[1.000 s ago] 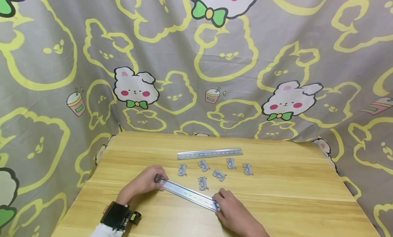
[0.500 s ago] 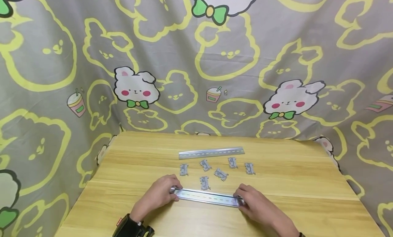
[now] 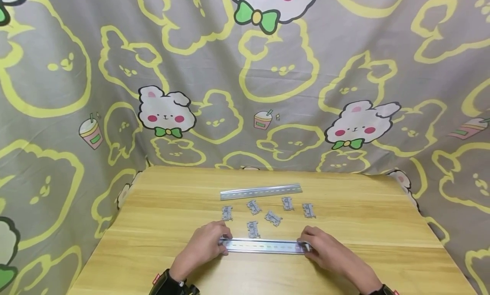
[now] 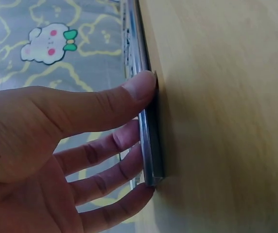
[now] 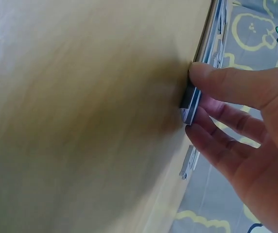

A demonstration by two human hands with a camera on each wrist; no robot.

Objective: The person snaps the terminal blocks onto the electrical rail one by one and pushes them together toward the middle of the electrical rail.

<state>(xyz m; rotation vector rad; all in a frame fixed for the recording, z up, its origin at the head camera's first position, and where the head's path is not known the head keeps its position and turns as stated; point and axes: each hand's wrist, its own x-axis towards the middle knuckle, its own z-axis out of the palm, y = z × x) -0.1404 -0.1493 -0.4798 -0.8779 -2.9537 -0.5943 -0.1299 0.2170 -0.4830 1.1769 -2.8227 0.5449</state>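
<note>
A slotted metal DIN rail [image 3: 264, 246] lies lengthwise across the front of the wooden table. My left hand [image 3: 206, 243] grips its left end, thumb on the near edge and fingers on the far edge. At the other end, my right hand [image 3: 325, 249] pinches the rail the same way. The left wrist view shows the rail [image 4: 151, 131] edge-on, low at the table surface, between thumb and fingers. In the right wrist view the rail's end [image 5: 190, 104] sits between the right thumb and fingertips.
Behind the held rail lie several grey terminal blocks, among them a near one [image 3: 253, 229] and a right one [image 3: 308, 210]. A second DIN rail [image 3: 261, 191] lies farther back. A patterned curtain [image 3: 226, 116] hangs behind the table [image 3: 172, 188].
The rail has swung from a slant, left end higher, to nearly level across the view. Both hands moved with it, the left toward me and rightward, the right rightward. The terminal blocks stayed put.
</note>
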